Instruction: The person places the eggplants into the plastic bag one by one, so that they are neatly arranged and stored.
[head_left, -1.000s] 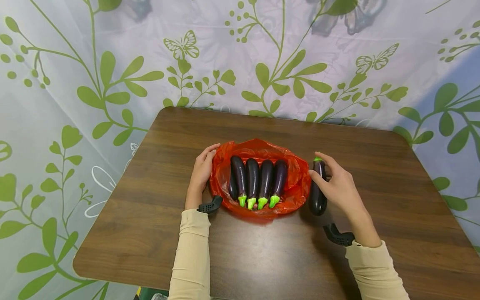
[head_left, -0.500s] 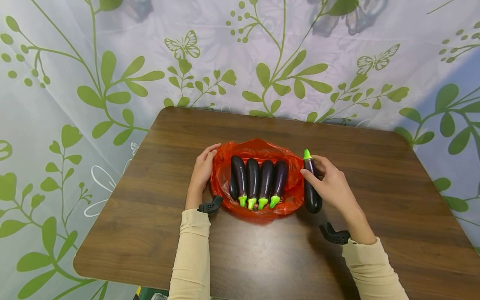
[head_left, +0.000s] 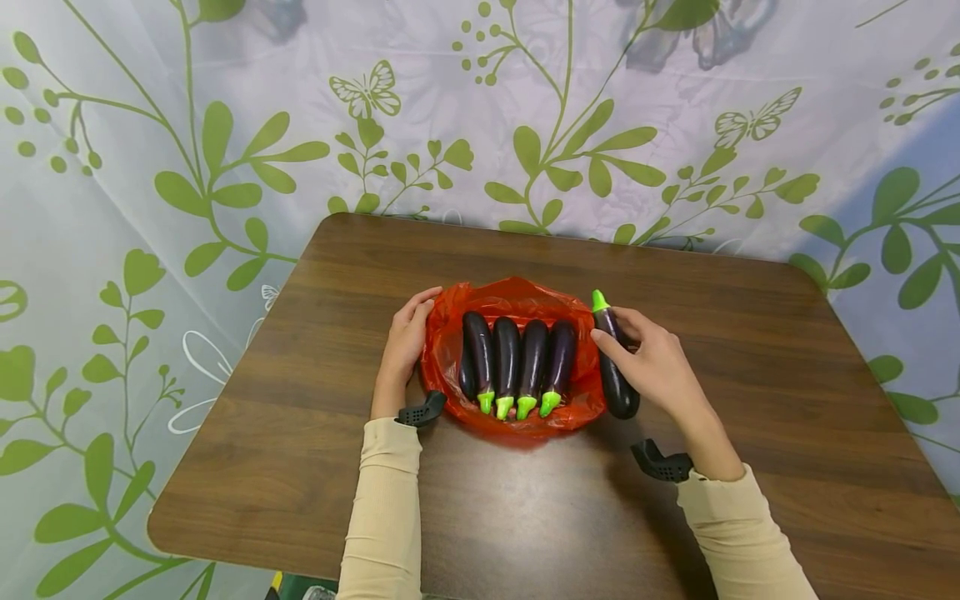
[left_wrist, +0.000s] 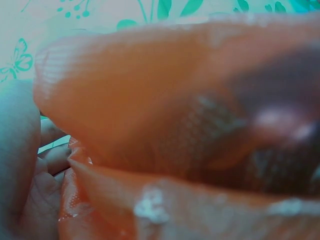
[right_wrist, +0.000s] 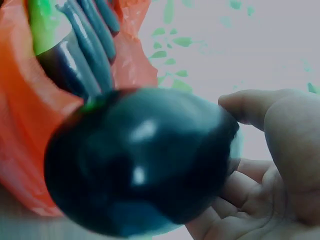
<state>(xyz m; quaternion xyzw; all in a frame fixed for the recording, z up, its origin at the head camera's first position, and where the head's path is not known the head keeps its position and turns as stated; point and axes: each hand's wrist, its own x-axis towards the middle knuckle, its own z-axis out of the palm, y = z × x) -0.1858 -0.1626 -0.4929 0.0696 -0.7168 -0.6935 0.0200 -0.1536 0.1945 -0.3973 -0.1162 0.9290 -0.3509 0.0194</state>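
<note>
A red plastic bag (head_left: 525, 429) lies with its mouth spread around several dark purple eggplants (head_left: 506, 358), laid side by side with their green stem ends toward the person. My left hand (head_left: 403, 337) holds the bag's left side; in the left wrist view its fingers (left_wrist: 52, 157) are partly hidden by the plastic (left_wrist: 125, 95). Just past the bag's right rim, my right hand (head_left: 656, 358) grips another eggplant (head_left: 617, 383) between thumb and fingers. That eggplant tilts, green stem end up and leaning left. Its rounded dark end (right_wrist: 135, 165) fills the middle of the right wrist view.
The bag sits on a brown wooden table (head_left: 300, 467) with rounded corners. Behind it hangs a pale cloth (head_left: 450, 125) printed with green leaves and butterflies. A black wrist device (head_left: 662, 461) is on the right wrist and another (head_left: 422, 411) on the left.
My right hand has moved left toward the bag with the gripped eggplant, which has tilted so that its stem end leans left. The left hand and the bag look unmoved.
</note>
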